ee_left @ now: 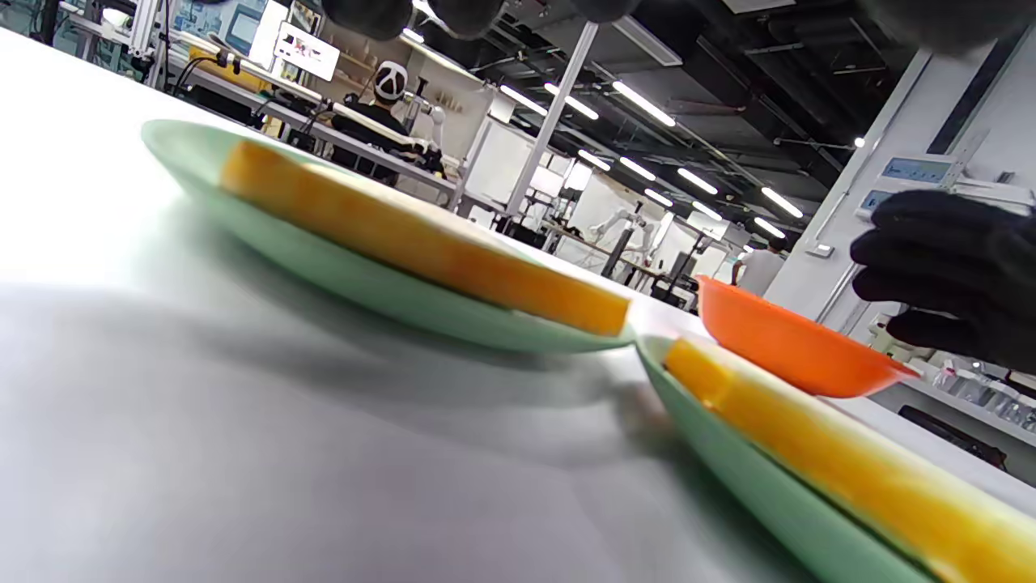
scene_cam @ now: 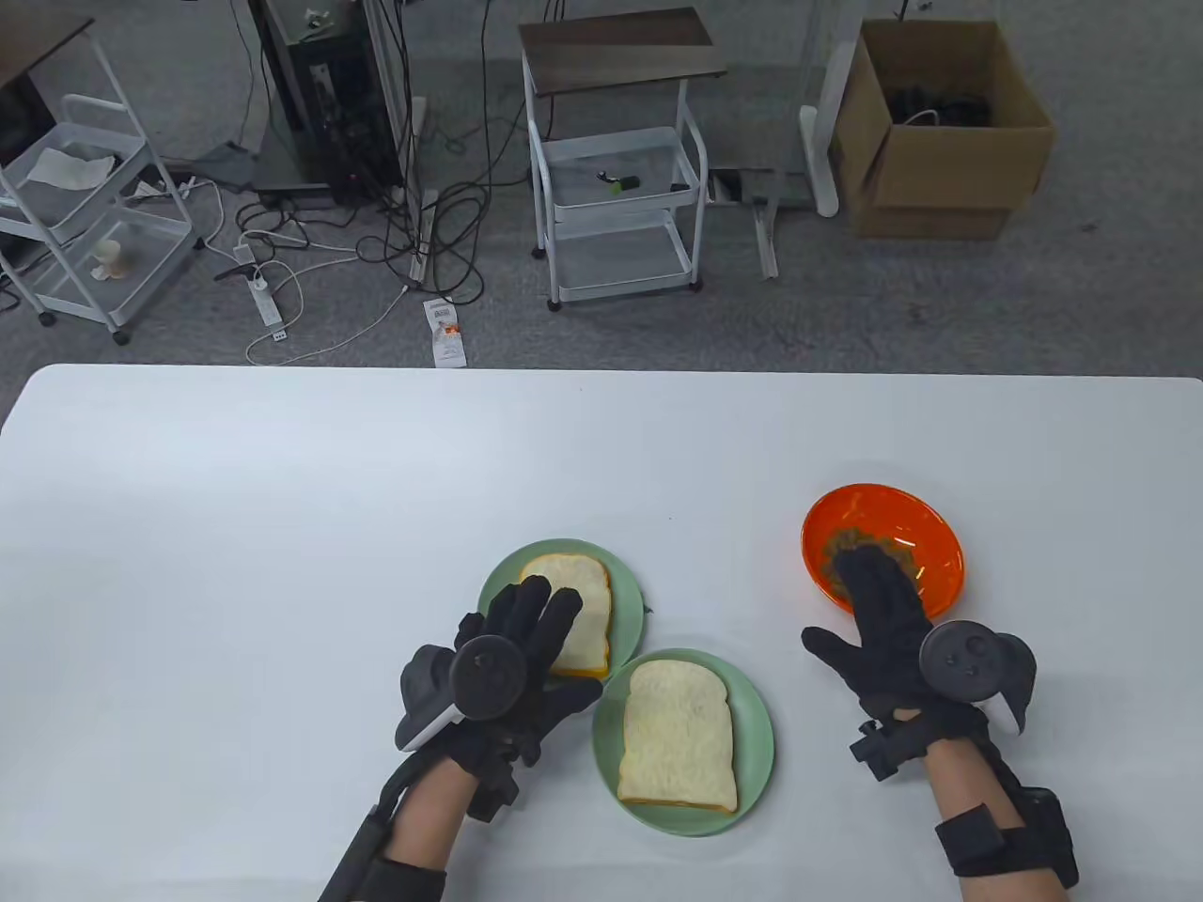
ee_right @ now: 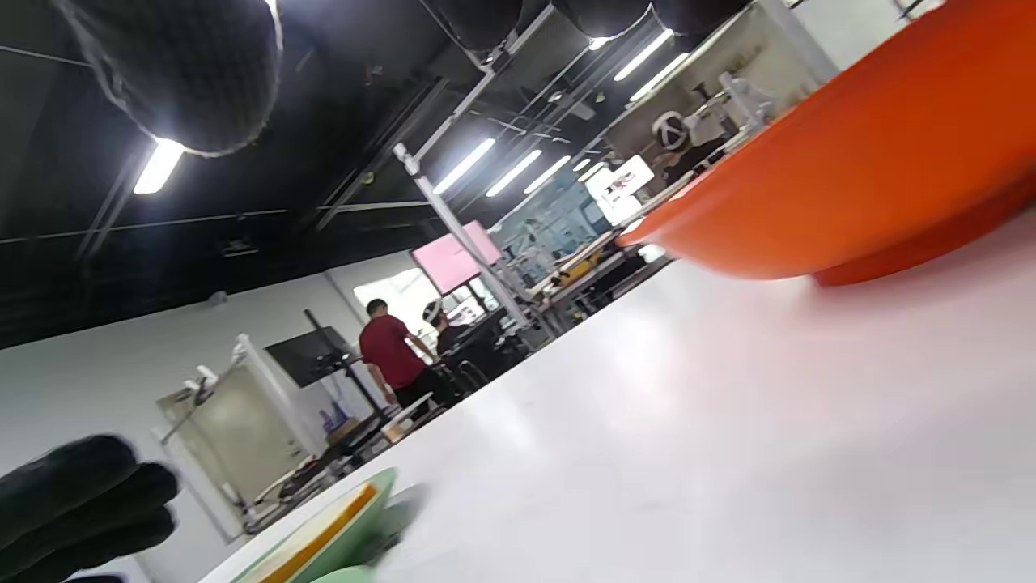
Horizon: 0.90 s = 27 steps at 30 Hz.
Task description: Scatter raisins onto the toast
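Two slices of toast lie on green plates: the far toast (scene_cam: 578,587) on the left plate (scene_cam: 498,587), the near toast (scene_cam: 679,733) on the plate (scene_cam: 757,742) in front. An orange bowl (scene_cam: 940,536) at the right holds raisins (scene_cam: 843,542). My right hand (scene_cam: 869,597) reaches into the bowl, fingers stretched over the raisins and thumb spread to the left. My left hand (scene_cam: 550,611) lies with fingers spread over the near edge of the far toast. In the left wrist view both toasts (ee_left: 421,243) (ee_left: 850,470), the bowl (ee_left: 777,340) and my right hand (ee_left: 947,275) show side-on.
The white table (scene_cam: 282,526) stretches wide to the left and behind the plates. Beyond its far edge, on the floor, stand white carts (scene_cam: 616,202), cables and a cardboard box (scene_cam: 940,132). The bowl's outer wall (ee_right: 850,178) fills the right wrist view's upper right.
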{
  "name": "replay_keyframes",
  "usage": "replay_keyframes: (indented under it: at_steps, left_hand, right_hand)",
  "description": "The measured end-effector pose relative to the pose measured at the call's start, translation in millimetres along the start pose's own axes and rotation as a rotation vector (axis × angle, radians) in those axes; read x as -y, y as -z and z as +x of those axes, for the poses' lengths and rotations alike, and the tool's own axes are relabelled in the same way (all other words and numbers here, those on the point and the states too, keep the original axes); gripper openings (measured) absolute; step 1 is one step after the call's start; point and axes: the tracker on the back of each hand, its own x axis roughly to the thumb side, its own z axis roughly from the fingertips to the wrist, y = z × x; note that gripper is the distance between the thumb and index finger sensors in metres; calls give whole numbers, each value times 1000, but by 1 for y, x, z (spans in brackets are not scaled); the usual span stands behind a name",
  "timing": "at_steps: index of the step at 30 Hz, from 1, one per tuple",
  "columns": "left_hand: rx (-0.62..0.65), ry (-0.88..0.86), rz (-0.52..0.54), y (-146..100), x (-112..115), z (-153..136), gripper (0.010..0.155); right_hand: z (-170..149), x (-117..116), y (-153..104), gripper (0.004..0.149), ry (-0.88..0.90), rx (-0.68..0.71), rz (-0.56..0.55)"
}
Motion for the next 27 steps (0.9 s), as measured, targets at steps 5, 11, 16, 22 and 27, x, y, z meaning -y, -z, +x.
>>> replay_keyframes:
  at_steps: [5,11,16,22,27]
  left_hand:
    - [-15,5,-2,0,0,-3,92]
    - [-8,0,11,0,0,-2,92]
    - [-1,11,30,0,-1,0,91]
    - [-3,14,41,0,-1,-1,89]
    - [-7,16,43,0,-1,0,88]
  right_hand:
    - [-5,4,0,89,30,33,-4]
    - [16,0,3,88,34,94,13]
    - [3,10,5,88,-198,-74,-25]
    - [-34,29,4,97,-289,-299,43]
    - [-58,25,6,107,-267,-486,195]
